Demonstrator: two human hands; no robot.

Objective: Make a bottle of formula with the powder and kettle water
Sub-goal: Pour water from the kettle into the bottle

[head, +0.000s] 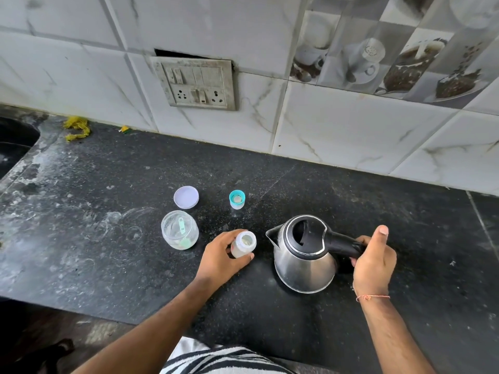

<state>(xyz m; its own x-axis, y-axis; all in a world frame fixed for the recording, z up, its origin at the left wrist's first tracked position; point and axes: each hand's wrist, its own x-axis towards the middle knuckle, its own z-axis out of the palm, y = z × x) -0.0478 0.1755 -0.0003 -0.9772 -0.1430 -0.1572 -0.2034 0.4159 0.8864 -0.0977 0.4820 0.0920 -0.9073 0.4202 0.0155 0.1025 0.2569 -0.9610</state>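
Note:
A small open baby bottle (243, 247) stands on the black counter (108, 252), whitish inside. My left hand (224, 256) holds it round the side. To its right stands a steel kettle (303, 261) with its lid open and its spout toward the bottle. My right hand (374, 259) grips the kettle's black handle (344, 245). Left of the bottle is a clear powder jar (179, 233), open, with a green scoop (181, 225) inside. The jar's pale lid (186, 197) lies behind it. The bottle's teal nipple cap (237, 198) sits further back.
A tiled wall with a switch and socket panel (198, 83) runs along the back of the counter. A dark sink (13, 141) is at the far left, with a yellow scrap (77, 128) near it. The counter's front edge runs close to my body.

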